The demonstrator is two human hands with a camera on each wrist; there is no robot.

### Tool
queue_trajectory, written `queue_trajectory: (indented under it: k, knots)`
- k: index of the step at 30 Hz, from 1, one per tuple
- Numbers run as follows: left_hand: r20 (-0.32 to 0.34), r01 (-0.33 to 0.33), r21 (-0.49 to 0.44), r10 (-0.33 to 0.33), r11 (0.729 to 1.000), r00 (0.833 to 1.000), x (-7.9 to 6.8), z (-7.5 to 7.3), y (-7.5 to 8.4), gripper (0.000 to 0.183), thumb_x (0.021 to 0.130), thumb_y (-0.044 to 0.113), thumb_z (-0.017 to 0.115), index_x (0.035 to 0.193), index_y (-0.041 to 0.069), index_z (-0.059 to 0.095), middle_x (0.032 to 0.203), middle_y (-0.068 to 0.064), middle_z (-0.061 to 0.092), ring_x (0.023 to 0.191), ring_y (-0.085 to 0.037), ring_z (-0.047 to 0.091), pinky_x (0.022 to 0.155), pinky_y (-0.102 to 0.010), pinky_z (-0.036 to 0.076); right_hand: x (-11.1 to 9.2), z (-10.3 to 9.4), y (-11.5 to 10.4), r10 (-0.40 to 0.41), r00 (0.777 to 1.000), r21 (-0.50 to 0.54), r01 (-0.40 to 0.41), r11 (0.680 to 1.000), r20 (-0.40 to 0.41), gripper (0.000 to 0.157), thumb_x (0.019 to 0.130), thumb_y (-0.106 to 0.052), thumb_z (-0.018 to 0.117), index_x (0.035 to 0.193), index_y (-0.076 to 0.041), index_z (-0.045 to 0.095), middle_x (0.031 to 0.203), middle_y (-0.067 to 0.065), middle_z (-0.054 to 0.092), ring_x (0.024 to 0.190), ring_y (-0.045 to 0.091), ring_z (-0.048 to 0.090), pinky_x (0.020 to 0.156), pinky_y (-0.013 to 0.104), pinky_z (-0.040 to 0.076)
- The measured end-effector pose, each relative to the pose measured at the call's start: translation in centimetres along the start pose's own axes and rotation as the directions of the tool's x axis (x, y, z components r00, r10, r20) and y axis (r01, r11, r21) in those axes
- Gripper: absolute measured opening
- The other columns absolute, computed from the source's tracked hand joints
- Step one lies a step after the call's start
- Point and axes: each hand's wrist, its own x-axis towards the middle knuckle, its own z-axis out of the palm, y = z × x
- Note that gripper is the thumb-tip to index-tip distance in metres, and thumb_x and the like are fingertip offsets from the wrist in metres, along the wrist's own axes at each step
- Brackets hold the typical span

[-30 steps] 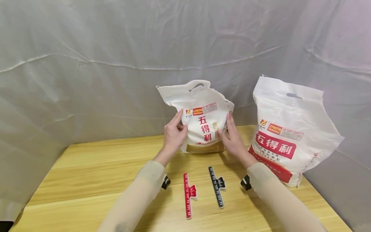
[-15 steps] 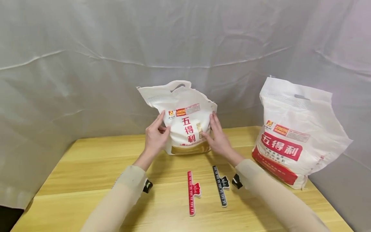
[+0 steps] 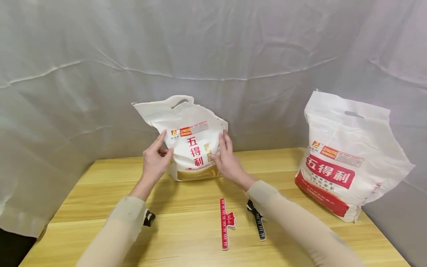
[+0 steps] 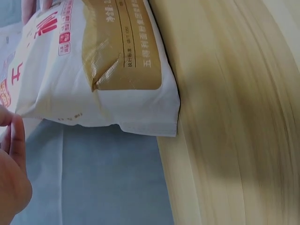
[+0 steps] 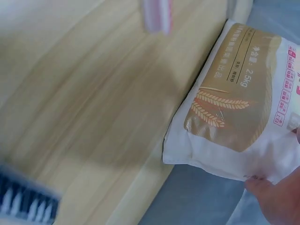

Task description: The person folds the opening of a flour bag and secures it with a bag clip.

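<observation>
A white flour bag (image 3: 180,150) with red characters and a gold lower band stands near the back of the table, its handle top flopped to the left. My left hand (image 3: 155,161) grips its left side, thumb in front. On the opposite side, my right hand (image 3: 229,162) holds it with the thumb on the front and fingers along the edge. The left wrist view shows the bag's gold base (image 4: 136,110) low over the wood, with fingers of the left hand (image 4: 16,173) at its side. Part of the right hand (image 5: 279,201) touches the bag in the right wrist view.
To the right stands a second flour bag (image 3: 353,148) with a red label. A red piano-key clip (image 3: 224,226) and a black one (image 3: 259,226), partly under the right sleeve, lie on the wooden table (image 3: 186,237). Grey cloth (image 3: 213,44) hangs behind.
Both hands have moved left along the table with the flour bag between them, away from the second bag. The right forearm now partly covers the black clip. The head view has shifted slightly.
</observation>
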Motion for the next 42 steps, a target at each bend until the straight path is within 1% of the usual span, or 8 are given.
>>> queue_trajectory:
  k: [3, 5, 7, 10, 21, 28, 39, 42]
  knots:
    - [-0.019, -0.005, 0.022, 0.005, 1.000, 1.000, 0.1, -1.4, -0.8, 0.069, 0.086, -0.009, 0.074, 0.149, 0.009, 0.056, 0.148, -0.018, 0.056, 0.068, 0.000, 0.060, 0.067, -0.007, 0.051, 0.4, 1.2, -1.1, -0.024, 1.000, 0.009, 0.024, 1.000, 0.001, 0.091, 0.105, -0.022, 0.062, 0.166, -0.006, -0.003, 0.173, 0.004, -0.019, 0.123, 0.041, 0.059, 0.096, 0.039, 0.056]
    - [-0.033, -0.006, 0.038, 0.008, 0.999, 0.999, 0.1, -2.4, -1.2, 0.068, 0.086, -0.010, 0.075, 0.149, 0.008, 0.057, 0.146, -0.019, 0.058, 0.067, 0.004, 0.058, 0.066, -0.006, 0.051, 0.7, 2.1, -1.9, -0.047, 0.999, 0.018, 0.047, 0.999, 0.003, 0.091, 0.105, -0.021, 0.062, 0.165, -0.003, -0.003, 0.173, 0.008, -0.019, 0.142, 0.044, 0.043, 0.114, 0.043, 0.044]
    - [-0.047, -0.006, 0.054, 0.009, 0.999, 0.999, 0.0, -3.3, -1.7, 0.067, 0.085, -0.010, 0.075, 0.148, 0.008, 0.058, 0.144, -0.019, 0.059, 0.066, 0.007, 0.057, 0.066, -0.005, 0.050, 0.9, 2.9, -2.6, -0.069, 0.998, 0.018, 0.069, 0.997, 0.005, 0.091, 0.104, -0.020, 0.062, 0.165, 0.001, -0.003, 0.172, 0.012, -0.019, 0.152, 0.045, 0.027, 0.123, 0.045, 0.028]
    - [-0.063, -0.004, 0.079, 0.009, 0.997, 0.998, 0.1, -4.7, -2.3, 0.067, 0.085, -0.010, 0.075, 0.148, 0.008, 0.058, 0.144, -0.020, 0.059, 0.066, 0.010, 0.056, 0.067, -0.004, 0.049, 1.4, 4.1, -3.6, -0.076, 0.997, 0.012, 0.076, 0.997, 0.017, 0.091, 0.105, -0.021, 0.062, 0.164, 0.001, -0.003, 0.172, 0.013, -0.020, 0.154, 0.045, 0.020, 0.125, 0.045, 0.020]
    - [-0.088, 0.034, 0.161, -0.020, 0.986, 0.996, 0.3, -8.9, -3.6, 0.065, 0.086, -0.009, 0.073, 0.147, 0.010, 0.059, 0.143, -0.022, 0.059, 0.066, 0.014, 0.054, 0.065, -0.002, 0.046, 2.7, 6.6, -6.7, -0.083, 0.993, -0.032, 0.086, 0.996, 0.087, 0.088, 0.106, -0.027, 0.060, 0.165, -0.001, 0.000, 0.172, 0.012, -0.020, 0.154, 0.042, 0.023, 0.125, 0.042, 0.022]
    - [-0.108, 0.091, 0.190, -0.071, 0.978, 0.992, -0.2, -10.8, -3.6, 0.065, 0.088, -0.007, 0.073, 0.148, 0.012, 0.058, 0.144, -0.021, 0.059, 0.066, 0.015, 0.054, 0.064, -0.002, 0.045, 3.2, 7.6, -7.4, -0.126, 0.985, -0.018, 0.129, 0.991, 0.118, 0.086, 0.106, -0.027, 0.060, 0.166, -0.003, 0.004, 0.173, 0.010, -0.011, 0.150, 0.040, 0.035, 0.119, 0.041, 0.037]
    - [-0.141, 0.171, 0.218, -0.143, 0.961, 0.980, -0.6, -13.0, -3.8, 0.067, 0.088, -0.003, 0.074, 0.149, 0.017, 0.058, 0.148, -0.017, 0.057, 0.065, 0.014, 0.052, 0.064, -0.001, 0.044, 3.7, 8.2, -8.5, -0.155, 0.969, 0.017, 0.154, 0.988, 0.194, 0.086, 0.107, -0.030, 0.058, 0.168, -0.013, 0.000, 0.174, -0.002, -0.016, 0.137, 0.032, 0.054, 0.082, 0.029, 0.056]
    - [-0.145, 0.200, 0.226, -0.170, 0.953, 0.975, -0.4, -12.9, -4.5, 0.066, 0.088, 0.000, 0.075, 0.150, 0.018, 0.058, 0.120, -0.020, 0.074, 0.064, 0.014, 0.053, 0.063, -0.002, 0.044, 4.0, 8.4, -8.2, -0.142, 0.969, 0.019, 0.141, 0.990, 0.203, 0.085, 0.108, -0.031, 0.057, 0.168, -0.016, -0.001, 0.174, -0.005, -0.016, 0.130, 0.029, 0.058, 0.080, 0.030, 0.056]
